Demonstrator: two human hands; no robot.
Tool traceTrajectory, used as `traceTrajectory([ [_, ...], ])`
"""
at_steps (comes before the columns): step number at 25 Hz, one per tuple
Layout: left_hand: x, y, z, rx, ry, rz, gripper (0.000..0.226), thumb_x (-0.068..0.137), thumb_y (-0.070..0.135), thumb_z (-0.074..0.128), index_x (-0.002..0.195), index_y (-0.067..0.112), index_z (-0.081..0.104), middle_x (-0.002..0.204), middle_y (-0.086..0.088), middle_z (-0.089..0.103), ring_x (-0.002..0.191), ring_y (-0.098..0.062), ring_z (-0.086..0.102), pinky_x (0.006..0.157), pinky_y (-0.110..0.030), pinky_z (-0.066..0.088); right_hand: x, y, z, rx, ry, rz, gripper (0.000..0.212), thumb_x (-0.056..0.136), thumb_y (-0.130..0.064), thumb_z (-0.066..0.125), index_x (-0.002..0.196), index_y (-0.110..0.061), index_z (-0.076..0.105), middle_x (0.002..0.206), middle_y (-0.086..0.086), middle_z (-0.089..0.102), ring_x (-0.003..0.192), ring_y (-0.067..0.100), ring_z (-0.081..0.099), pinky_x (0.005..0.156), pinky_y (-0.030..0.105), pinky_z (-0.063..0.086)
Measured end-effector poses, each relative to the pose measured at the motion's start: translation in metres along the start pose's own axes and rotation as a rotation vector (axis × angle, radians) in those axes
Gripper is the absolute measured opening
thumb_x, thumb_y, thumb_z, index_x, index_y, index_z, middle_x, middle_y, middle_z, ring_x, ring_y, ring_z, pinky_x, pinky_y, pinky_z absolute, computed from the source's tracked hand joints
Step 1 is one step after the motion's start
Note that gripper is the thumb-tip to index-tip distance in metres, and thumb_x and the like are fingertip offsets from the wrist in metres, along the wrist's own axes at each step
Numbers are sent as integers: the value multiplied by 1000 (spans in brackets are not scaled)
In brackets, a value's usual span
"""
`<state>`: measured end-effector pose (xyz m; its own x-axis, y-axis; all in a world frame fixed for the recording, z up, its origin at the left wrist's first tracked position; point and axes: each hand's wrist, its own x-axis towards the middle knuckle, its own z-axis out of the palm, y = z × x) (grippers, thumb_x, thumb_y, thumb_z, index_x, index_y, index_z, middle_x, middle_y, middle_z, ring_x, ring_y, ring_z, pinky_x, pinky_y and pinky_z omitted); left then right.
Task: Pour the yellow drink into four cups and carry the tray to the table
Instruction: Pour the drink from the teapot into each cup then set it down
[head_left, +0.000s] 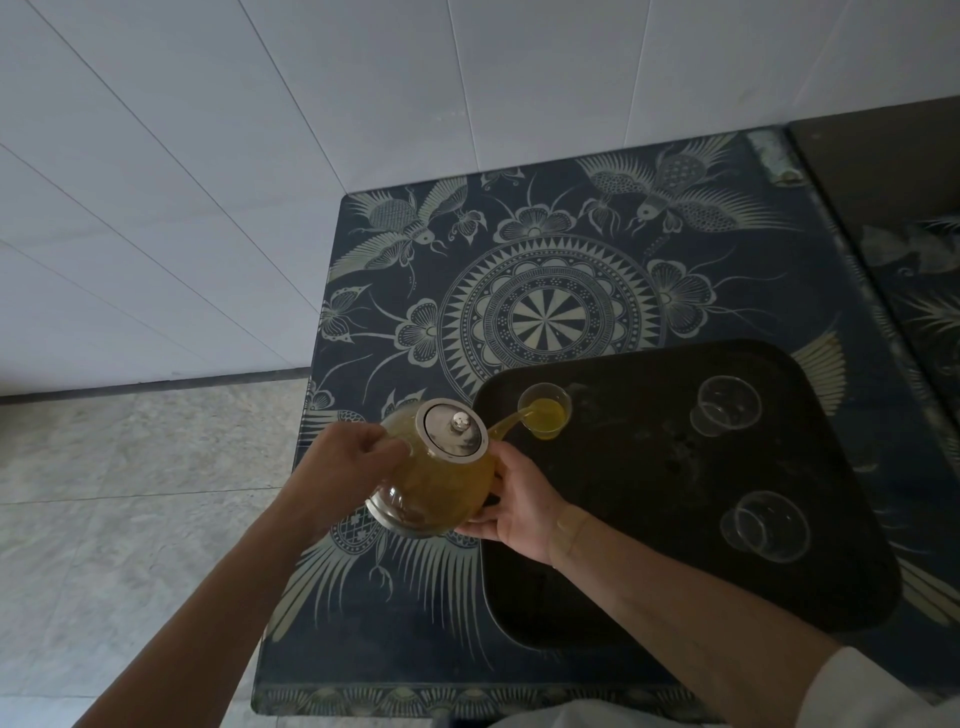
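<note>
A glass teapot (436, 478) full of yellow drink, with a steel lid, is tilted to the right over the edge of a black tray (649, 571). My left hand (343, 462) grips its handle. My right hand (511, 499) cups its underside near the spout. A yellow stream runs from the spout into a clear cup (545, 413) at the tray's far left corner, which is partly filled. Two empty clear cups stand on the tray's right side, one at the back (724, 405) and one nearer me (766, 525). A fourth cup is not in view.
The tray lies on a small table with a dark blue patterned cloth (545, 291). A white tiled wall (260, 156) stands behind it and a pale stone floor (130, 493) lies to the left. Another dark surface (893, 166) adjoins at the right.
</note>
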<state>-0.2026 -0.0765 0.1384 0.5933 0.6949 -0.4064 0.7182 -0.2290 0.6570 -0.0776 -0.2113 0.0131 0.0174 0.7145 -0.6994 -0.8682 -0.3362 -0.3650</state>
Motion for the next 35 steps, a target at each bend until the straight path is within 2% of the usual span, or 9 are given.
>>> traceTrajectory([
  [5,-1,2,0,19,16,5,34,88,20,64,67,-7,62,57,-7,49,58,-19,42,58,-28,35,-2,-1,2,0,-8,0,53,94,-54,54,136,-22,57,139,13,57,122,41,56,95,51,53],
  [11,0,1,0,30,14,-9,35,87,24,64,67,-4,63,60,-10,51,59,-19,44,59,-29,37,-3,-2,2,-5,5,2,47,95,-53,53,130,-22,61,137,13,58,122,42,56,104,55,48],
  [17,-1,5,0,44,14,-12,34,87,23,64,56,11,59,58,-8,52,58,-19,45,58,-27,37,-4,-3,3,-10,4,2,49,96,-54,52,133,-22,59,138,13,57,123,42,56,104,54,49],
  [25,1,5,-2,43,15,20,35,88,21,63,67,-7,61,59,-9,54,58,-19,46,58,-28,38,-4,-5,4,-6,13,5,45,97,-53,51,129,-23,60,139,12,57,123,41,56,107,56,46],
  [35,2,5,-2,42,8,12,33,87,20,64,62,-1,61,60,-10,55,59,-20,47,60,-29,38,-2,-5,3,-10,6,-3,49,97,-53,51,134,-22,59,139,12,57,123,42,56,108,58,44],
])
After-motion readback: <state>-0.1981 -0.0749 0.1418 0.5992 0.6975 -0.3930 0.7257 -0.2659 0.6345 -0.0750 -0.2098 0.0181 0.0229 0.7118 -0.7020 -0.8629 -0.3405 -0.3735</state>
